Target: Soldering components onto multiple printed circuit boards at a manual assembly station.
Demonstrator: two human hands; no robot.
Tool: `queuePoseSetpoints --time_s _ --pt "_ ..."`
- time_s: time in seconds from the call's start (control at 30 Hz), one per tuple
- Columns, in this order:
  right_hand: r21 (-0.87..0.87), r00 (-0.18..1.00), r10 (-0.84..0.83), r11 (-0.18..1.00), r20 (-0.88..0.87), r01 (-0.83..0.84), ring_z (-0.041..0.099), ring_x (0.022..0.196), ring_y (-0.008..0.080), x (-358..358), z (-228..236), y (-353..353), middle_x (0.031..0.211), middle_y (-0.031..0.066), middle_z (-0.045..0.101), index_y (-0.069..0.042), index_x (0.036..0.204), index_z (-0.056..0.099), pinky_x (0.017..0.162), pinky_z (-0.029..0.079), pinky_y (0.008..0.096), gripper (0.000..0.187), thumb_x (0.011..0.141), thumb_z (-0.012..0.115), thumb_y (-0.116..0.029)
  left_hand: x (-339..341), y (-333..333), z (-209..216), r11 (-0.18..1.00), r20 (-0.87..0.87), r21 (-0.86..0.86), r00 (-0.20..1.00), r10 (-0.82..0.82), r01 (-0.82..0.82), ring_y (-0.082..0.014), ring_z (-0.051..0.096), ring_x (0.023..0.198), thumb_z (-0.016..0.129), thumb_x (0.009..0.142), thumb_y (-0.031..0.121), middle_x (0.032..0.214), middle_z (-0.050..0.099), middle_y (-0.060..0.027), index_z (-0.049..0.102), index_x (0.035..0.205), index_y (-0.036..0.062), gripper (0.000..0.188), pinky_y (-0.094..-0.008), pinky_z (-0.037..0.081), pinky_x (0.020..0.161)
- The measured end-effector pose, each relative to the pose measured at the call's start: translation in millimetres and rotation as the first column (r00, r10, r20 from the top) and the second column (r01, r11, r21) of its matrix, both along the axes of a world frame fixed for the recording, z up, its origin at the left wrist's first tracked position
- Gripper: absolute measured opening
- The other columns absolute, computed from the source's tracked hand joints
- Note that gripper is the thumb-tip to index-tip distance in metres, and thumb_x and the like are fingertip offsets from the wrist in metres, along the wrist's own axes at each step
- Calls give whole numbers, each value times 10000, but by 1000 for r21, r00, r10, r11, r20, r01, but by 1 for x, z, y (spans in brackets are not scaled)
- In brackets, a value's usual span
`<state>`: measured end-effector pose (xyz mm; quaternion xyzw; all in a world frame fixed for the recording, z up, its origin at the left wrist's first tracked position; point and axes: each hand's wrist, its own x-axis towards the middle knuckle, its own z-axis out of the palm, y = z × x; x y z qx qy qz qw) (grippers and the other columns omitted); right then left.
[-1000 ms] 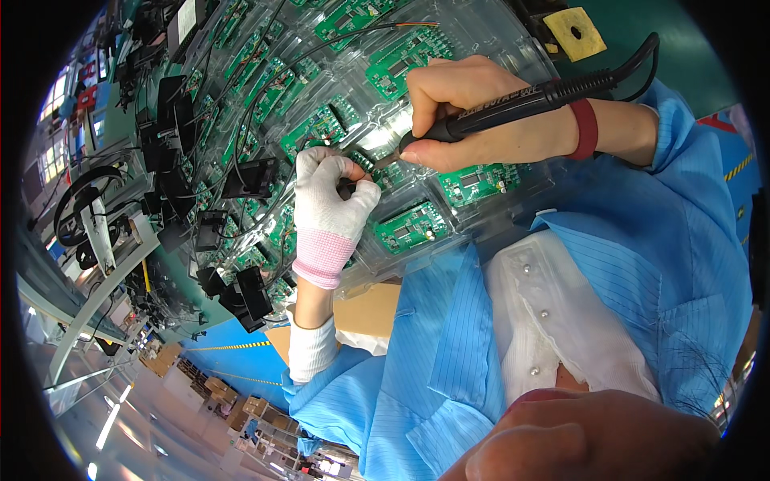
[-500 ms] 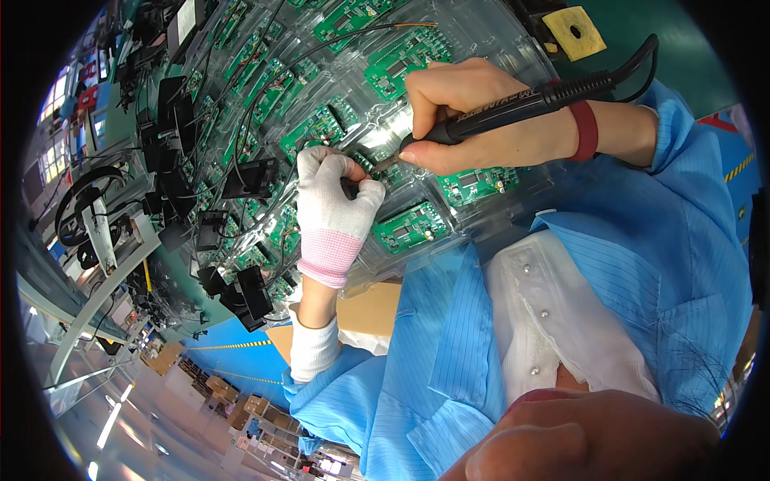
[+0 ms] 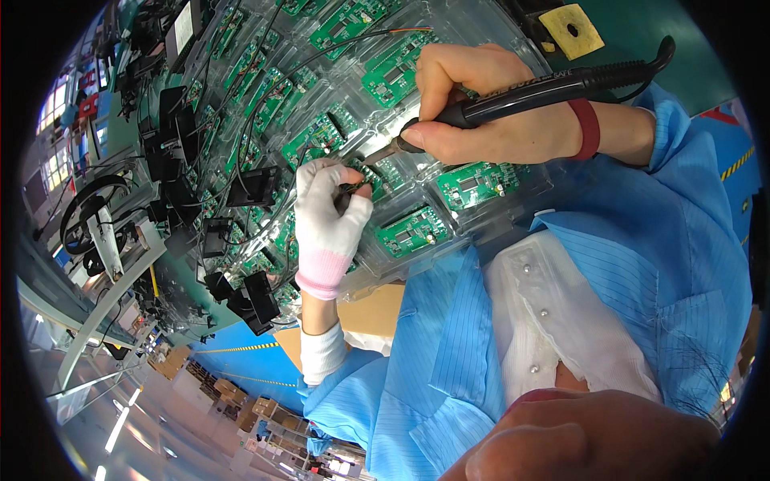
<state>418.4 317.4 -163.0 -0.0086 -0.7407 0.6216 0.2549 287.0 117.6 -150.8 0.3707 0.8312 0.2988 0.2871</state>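
Note:
My right hand [image 3: 489,128], bare with a dark red wristband, is closed around a black soldering iron [image 3: 525,94]. The iron's metal tip points left and down, ending close to the fingertips of my left hand [image 3: 325,215]. That hand wears a white glove with a pink cuff; its thumb and index tips are bare. Those fingers pinch something small and dark, mostly hidden, over a green circuit board [image 3: 388,178]. Another circuit board [image 3: 411,231] lies just below, and one more [image 3: 479,185] sits under my right hand. Whether the tip touches anything cannot be made out.
Clear plastic trays [image 3: 469,40] hold several green boards. Black rectangular housings [image 3: 255,187] with thin dark cables lie to the left. A multicoloured wire end [image 3: 413,30] crosses the tray. A yellow sponge [image 3: 572,32] with a hole is at the back right, near the iron's cord.
My left hand has shifted slightly left and down, still pinching. My right hand has moved a little right, and the iron's tip is slightly higher.

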Motion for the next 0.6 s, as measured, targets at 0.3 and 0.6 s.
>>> queuePoseSetpoints --time_s 0.3,0.6 --pt "-7 1000 -15 1000 -16 15 431 489 100 -1 -1 -1 653 -9 515 -79 684 489 459 334 215 220 686 699 -14 -14 -14 -4 993 181 116 983 -16 -6 -140 490 729 604 727 -67 1065 522 -99 596 838 -8 126 -224 404 628" --pt "-8 1000 -27 1000 4 27 428 492 99 -1 1 -1 653 -9 512 -79 688 490 465 337 214 219 685 698 -11 2 -12 -6 973 175 168 976 131 -161 -143 504 755 624 722 -45 1078 525 -100 606 837 -9 122 -216 414 648"
